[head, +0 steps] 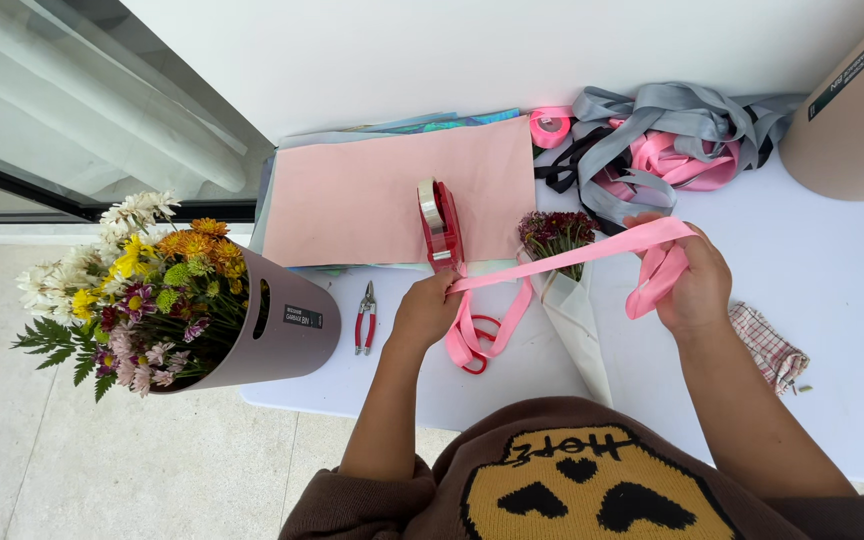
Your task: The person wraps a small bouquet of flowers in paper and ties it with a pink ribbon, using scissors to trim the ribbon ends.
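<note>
A pink ribbon (562, 260) is stretched between my two hands over the white table (832, 270). My left hand (424, 312) pinches one end near the red tape dispenser (439, 225), and loose ribbon falls in loops below it. My right hand (689, 282) grips the other end, with folds of ribbon wound around the fingers. Under the ribbon lies a small bouquet of dark red flowers (555, 232) wrapped in white paper (580, 330).
A mauve bucket of mixed flowers (152, 290) leans off the table's left edge. Red-handled pliers (365, 318) lie beside it. Pink paper sheets (392, 190), a pink ribbon roll (550, 127), tangled grey and pink ribbons (667, 140), a tan container (857, 110) and a checked cloth (769, 345) surround the hands.
</note>
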